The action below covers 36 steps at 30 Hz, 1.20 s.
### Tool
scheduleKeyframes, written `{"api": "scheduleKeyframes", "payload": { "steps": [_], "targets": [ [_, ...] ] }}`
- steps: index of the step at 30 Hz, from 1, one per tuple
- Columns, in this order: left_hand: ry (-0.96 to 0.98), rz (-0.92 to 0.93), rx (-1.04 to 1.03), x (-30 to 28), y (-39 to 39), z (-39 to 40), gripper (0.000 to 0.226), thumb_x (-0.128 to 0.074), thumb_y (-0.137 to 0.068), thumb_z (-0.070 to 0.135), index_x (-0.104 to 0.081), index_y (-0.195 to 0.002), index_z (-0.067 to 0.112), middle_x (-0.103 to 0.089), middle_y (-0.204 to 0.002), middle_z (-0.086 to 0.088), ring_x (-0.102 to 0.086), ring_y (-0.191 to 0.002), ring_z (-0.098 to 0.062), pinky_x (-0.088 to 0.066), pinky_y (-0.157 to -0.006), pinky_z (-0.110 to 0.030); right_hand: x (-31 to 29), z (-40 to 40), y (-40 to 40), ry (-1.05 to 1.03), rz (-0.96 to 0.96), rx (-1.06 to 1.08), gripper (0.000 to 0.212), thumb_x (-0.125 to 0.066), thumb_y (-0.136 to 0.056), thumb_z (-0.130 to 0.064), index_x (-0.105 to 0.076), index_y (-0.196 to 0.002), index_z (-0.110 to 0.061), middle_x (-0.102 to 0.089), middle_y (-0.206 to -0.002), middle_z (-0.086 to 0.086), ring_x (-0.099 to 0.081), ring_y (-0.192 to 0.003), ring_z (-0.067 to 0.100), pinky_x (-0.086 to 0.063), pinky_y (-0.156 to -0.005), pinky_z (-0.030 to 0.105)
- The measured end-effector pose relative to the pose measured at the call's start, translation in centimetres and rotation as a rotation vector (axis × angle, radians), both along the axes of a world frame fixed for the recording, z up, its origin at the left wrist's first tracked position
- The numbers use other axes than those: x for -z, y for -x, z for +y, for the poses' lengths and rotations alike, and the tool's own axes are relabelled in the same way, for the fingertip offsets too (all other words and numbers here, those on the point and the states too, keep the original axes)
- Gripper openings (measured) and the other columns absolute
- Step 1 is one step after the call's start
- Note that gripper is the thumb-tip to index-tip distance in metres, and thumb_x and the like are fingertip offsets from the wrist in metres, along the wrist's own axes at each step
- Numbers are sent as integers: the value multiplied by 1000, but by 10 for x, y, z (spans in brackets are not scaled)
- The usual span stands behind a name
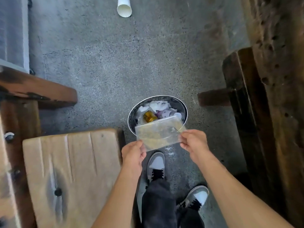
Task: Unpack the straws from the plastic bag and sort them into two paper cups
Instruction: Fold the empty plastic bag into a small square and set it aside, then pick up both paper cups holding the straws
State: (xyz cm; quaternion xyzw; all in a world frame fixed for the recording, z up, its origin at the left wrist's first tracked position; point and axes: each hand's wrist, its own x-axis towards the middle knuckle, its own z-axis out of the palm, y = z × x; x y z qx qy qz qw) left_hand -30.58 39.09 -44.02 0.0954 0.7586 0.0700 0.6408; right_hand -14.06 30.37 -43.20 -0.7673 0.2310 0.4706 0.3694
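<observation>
Left grip: my left hand [133, 153] pinches the lower left corner of the plastic bag [158, 134], thumb on top, fingers curled under.
Right grip: my right hand [193, 143] pinches the bag's right edge between thumb and fingertips, closed on the film.
Plastic bag: clear, flat and crinkled, stretched between both hands and tilted so its far edge reaches over the bin; I see no straws in it, though the film is too glossy to be sure.
Bin: I see a round metal bin [131, 116] on the floor right under the bag, its near rim hidden by the film. Inside lie crumpled white paper [158, 105] and a brown bottle with a gold cap [148, 116].
Paper cup: one white paper cup [124, 7] shows at the top edge of the view, well apart from my hands; I cannot tell what it rests on or what it holds.
Counter: a pale wooden counter [70, 170] sits just left of my left forearm, with dark wooden furniture on both sides.
Floor: speckled grey concrete [107, 63].
Feet: my grey and white sneakers [156, 165] stand just short of the bin, below the bag.
</observation>
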Motion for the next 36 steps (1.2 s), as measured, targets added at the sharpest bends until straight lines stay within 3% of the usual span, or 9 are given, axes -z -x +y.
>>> {"api": "scheduleKeyframes", "payload": {
  "steps": [7,12,16,18,20,23,27,32,36],
  "targets": [
    [-5,17,21,29,-13,12,12,-60,-96,4,-60,-84,5,-60,-75,-9,-48,-59,-15,-45,-63,-25,29,18,-15,5,-2,-43,8,-62,-92,0,-64,-92,-8,-71,-95,16,-64,-77,19,-52,-59,25],
    [21,99,137,32,-7,11,19,-65,-95,29,-59,-95,11,-62,-93,-5,-65,-96,-23,-54,-87,-33,21,19,-15,6,46,-108,17,-60,-93,-4,-61,-110,-5,-69,-101,13,-66,-87,23,-53,-67,28],
    [-60,117,186,8,-12,14,20,-63,-95,29,-57,-101,11,-58,-85,-5,-56,-76,-19,-49,-71,-30,-2,18,-12,-19,3,-161,15,-59,-93,-8,-63,-108,-9,-68,-101,9,-64,-86,20,-50,-69,29],
    [-187,117,291,-14,-19,16,28,-62,-95,31,-60,-113,10,-65,-107,-10,-60,-91,-22,-49,-84,-33,-22,22,-12,-56,-37,-195,23,-60,-93,-13,-62,-116,-11,-69,-105,6,-65,-90,18,-51,-75,31],
    [-344,99,446,-44,-26,20,50,-60,-95,34,-49,-141,17,-54,-141,-5,-53,-126,-22,-39,-105,-34,-49,29,-13,-114,-119,-245,33,-61,-92,-18,-60,-124,-13,-67,-111,4,-64,-100,18,-49,-86,34],
    [-611,59,707,-116,-39,30,68,-57,-96,40,-25,-156,30,-24,-162,5,-22,-149,-13,-16,-117,-31,-117,40,-17,-240,-278,-361,47,-60,-94,-22,-50,-140,-15,-61,-130,1,-57,-115,14,-41,-97,28],
    [-941,25,889,-230,-58,45,78,-56,-95,44,-9,-156,41,0,-167,12,0,-152,-2,-6,-115,-23,-224,47,-27,-358,-500,-500,64,-61,-94,-35,-35,-151,-24,-44,-152,-2,-45,-134,12,-35,-115,39],
    [-1309,-1,1019,-381,-84,56,85,-58,-91,52,-2,-155,47,9,-167,13,9,-152,-5,-4,-123,-39,-379,36,-48,-441,-866,-619,76,-59,-94,-41,-19,-157,-27,-23,-163,-9,-22,-149,8,-22,-122,37],
    [-1590,51,1154,-489,-114,37,88,-56,-90,56,2,-156,43,10,-168,5,12,-153,-13,-3,-124,-43,-483,1,-66,-290,-1216,-692,80,-51,-91,-55,-12,-157,-31,-8,-166,-8,-5,-153,16,-12,-122,49]
  ]
}}
